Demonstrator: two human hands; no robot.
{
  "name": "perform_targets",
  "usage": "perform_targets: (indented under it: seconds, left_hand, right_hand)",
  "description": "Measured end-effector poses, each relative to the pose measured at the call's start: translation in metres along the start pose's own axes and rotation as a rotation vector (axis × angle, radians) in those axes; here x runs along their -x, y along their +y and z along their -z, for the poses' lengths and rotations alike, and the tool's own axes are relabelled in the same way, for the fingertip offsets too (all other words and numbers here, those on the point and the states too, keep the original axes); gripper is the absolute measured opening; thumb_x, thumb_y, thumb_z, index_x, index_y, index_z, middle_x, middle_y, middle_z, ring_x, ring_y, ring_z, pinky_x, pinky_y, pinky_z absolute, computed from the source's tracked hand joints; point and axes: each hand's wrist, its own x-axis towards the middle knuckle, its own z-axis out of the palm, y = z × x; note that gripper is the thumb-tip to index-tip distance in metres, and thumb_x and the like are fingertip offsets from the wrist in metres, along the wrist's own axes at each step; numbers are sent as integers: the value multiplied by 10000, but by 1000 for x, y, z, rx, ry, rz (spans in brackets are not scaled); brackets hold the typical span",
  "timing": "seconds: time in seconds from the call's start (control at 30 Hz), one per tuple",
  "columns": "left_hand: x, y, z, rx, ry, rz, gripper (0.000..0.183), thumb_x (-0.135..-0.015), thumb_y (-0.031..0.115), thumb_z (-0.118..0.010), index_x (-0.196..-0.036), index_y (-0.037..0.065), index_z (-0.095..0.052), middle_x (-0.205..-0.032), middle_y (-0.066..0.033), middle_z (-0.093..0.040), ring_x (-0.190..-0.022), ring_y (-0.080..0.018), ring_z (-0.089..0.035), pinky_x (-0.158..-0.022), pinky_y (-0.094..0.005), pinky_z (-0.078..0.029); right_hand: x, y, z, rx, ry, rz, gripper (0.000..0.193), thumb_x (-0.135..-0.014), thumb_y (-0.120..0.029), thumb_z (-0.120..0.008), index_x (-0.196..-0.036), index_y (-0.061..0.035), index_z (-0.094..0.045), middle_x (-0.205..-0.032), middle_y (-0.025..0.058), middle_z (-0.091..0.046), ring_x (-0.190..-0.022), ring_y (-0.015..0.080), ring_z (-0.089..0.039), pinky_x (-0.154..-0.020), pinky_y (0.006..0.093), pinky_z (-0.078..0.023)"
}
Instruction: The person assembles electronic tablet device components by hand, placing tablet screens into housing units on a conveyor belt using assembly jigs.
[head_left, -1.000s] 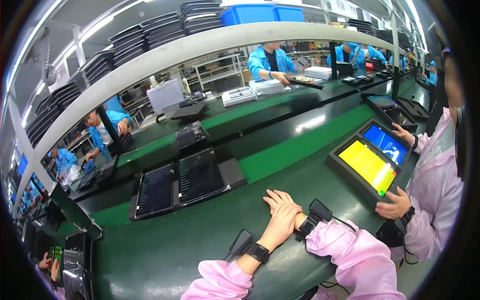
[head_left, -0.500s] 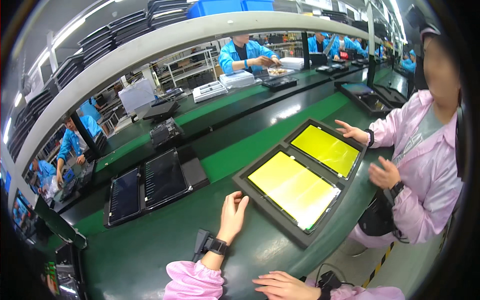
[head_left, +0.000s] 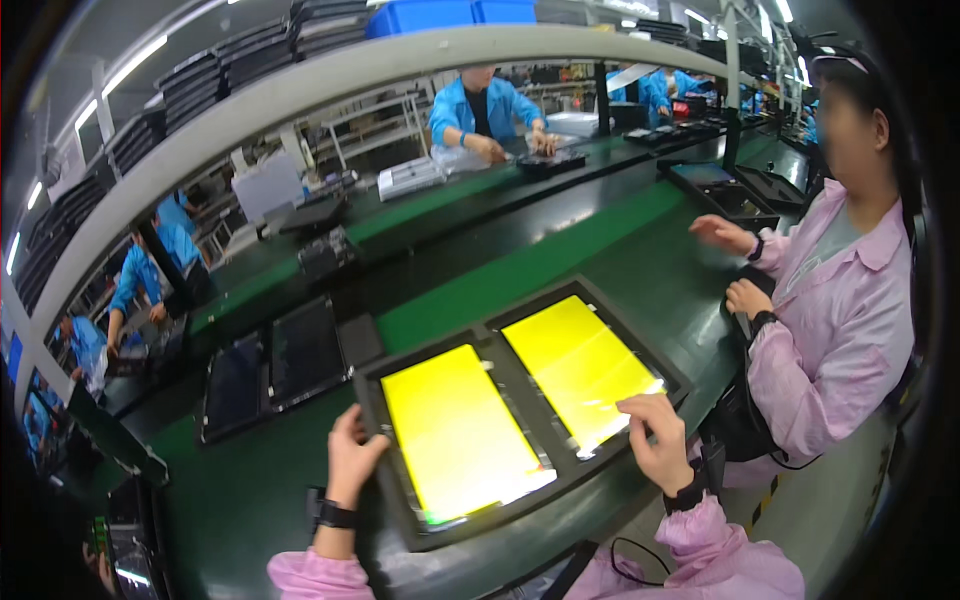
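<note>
A dark foam tray (head_left: 487, 362) lies tilted before me on the green bench, with two brightly lit yellow display panels side by side in its recesses: a left panel (head_left: 465, 435) and a right panel (head_left: 575, 365). My left hand (head_left: 352, 455) is at the tray's left edge, thumb spread from the bent fingers and close against the rim. Over the near right corner of the right panel is my right hand (head_left: 660, 440), fingers bent with a gap to the thumb. Nothing shows in its grasp; whether the fingertips touch the panel is unclear.
Beyond my left hand lies another tray with two dark panels (head_left: 305, 350). A co-worker in pink (head_left: 840, 290) stands at the right, hands near the bench. Open black cases (head_left: 715, 190) sit farther back. A pale rail (head_left: 450, 45) arches overhead; people in blue work across the bench.
The lit tray has shifted left and turned in view. My right hand has come up from the lower edge to the right panel's corner. The co-worker's hands have moved away from the tray.
</note>
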Motion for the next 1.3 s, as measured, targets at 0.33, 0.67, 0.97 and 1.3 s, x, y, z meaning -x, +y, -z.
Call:
perform_targets:
  seconds: [0.33,0.67,0.97,1.3]
  left_hand:
    - [149,45,68,0,237,262,590,-817,74,-480,-1379,27,-308,-1410,-150,-322,-1269,-269,-345,-1024,-356,-310]
    - [164,45,67,-82,-36,165,986,-688,121,-697,-1440,11,-68,-1414,-235,-191,-1338,-350,-211,-1103,-415,-177]
    - [119,94,89,-220,262,-94,692,-748,107,-637,-1354,28,-311,-1252,-168,-487,-1211,-289,-425,-1041,-383,-280]
    - [65,51,56,-600,218,-346,378,-747,-56,-515,-1119,7,-502,-1006,-93,-630,-981,-303,-528,-901,-382,-386]
  right_hand:
    - [-2,-30,-43,-184,-593,86,310,-731,36,-592,-1031,-39,-616,-1093,51,-631,-1030,282,-551,-845,367,-470]
    - [3,-33,-42,-98,-776,416,270,-627,-11,-605,-885,-73,-654,-1012,-1,-669,-969,243,-593,-801,352,-479]
    - [-64,-31,-41,-67,-627,214,353,-739,15,-566,-1085,-45,-595,-1014,111,-605,-1009,284,-536,-834,367,-454]
    - [-91,30,-113,-113,-611,129,265,-802,-22,-522,-1058,-21,-590,-1087,153,-515,-962,294,-544,-829,367,-457]
